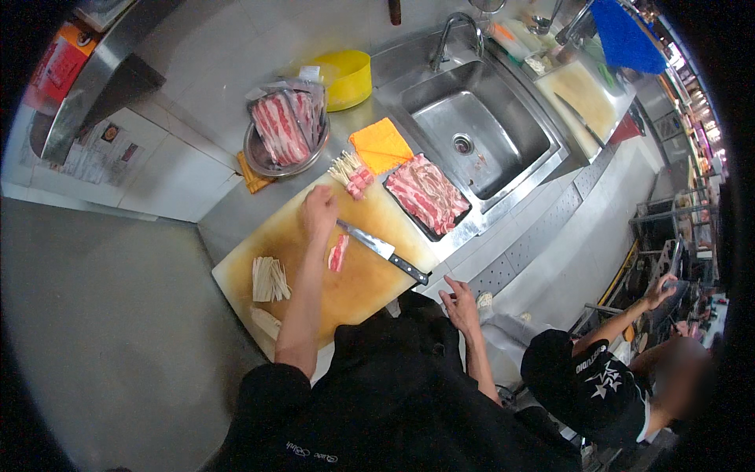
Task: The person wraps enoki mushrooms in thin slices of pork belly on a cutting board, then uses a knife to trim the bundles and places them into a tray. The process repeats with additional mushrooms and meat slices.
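Note:
My left hand (320, 212) is over the far part of a worn cutting board (363, 295), its fingers curled closed; whatever they may hold is hidden. Just beyond it lie several meat-wrapped enoki rolls (358, 181). A knife (384, 250) rests across the board, handle toward the right edge. One strip of sliced meat (338, 253) lies beside the blade. Loose enoki mushrooms (270, 279) are at the board's left, near a pale mushroom piece (266, 321). Off the board's right side, my right hand (461, 307) hangs with fingers apart, holding nothing.
A black tray of sliced meat (429, 195) sits between board and sink (481, 130). Behind are an orange cloth (381, 145), a metal bowl with packed meat (283, 134) and a yellow basin (348, 80). A second knife (580, 119) lies at far right. Another person (598, 377) works at right.

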`<state>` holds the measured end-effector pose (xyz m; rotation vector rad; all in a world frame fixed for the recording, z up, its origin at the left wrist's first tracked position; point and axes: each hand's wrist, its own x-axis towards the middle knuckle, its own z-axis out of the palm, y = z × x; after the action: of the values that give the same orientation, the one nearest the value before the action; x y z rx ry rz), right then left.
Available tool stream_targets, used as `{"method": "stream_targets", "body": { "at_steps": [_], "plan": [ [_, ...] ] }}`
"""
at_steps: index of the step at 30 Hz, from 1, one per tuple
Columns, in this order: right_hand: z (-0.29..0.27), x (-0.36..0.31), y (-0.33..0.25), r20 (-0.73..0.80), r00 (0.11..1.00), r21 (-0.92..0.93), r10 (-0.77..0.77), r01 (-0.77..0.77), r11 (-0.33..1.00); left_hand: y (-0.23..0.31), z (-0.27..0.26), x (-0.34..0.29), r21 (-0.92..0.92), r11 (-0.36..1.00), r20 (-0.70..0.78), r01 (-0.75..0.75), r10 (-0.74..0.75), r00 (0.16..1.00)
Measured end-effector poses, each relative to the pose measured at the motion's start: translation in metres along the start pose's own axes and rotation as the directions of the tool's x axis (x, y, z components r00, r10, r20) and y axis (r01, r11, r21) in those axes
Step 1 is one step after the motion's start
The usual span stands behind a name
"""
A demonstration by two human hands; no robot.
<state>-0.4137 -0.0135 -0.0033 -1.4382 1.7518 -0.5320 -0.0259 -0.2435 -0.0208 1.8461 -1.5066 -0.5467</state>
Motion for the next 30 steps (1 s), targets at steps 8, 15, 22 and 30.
{"method": "stream_targets", "body": {
  "at_steps": [8, 15, 22, 30],
  "plan": [
    [0.004, -0.007, -0.030, 0.033, 0.999, 0.039, -0.021, 0.020, 0.999, 0.004, -0.002, -0.127, 0.343, 0.907, 0.053, 0.245, -0.280, 0.959],
    [0.007, -0.002, -0.071, 0.089, 0.996, 0.335, 0.010, -0.039, 0.942, 0.109, -0.031, -0.149, 0.045, 0.988, 0.403, 0.147, -0.153, 0.902],
    [0.007, 0.044, -0.107, 0.034, 0.995, 0.688, 0.098, -0.095, 0.719, 0.188, -0.018, -0.175, -0.162, 0.987, 0.481, -0.010, 0.088, 0.872],
    [-0.006, 0.153, -0.062, -0.331, 0.944, -0.131, -0.008, -0.038, 0.991, 0.136, -0.053, -0.200, -0.045, 0.997, 0.450, 0.056, -0.030, 0.892]
  ]
}}
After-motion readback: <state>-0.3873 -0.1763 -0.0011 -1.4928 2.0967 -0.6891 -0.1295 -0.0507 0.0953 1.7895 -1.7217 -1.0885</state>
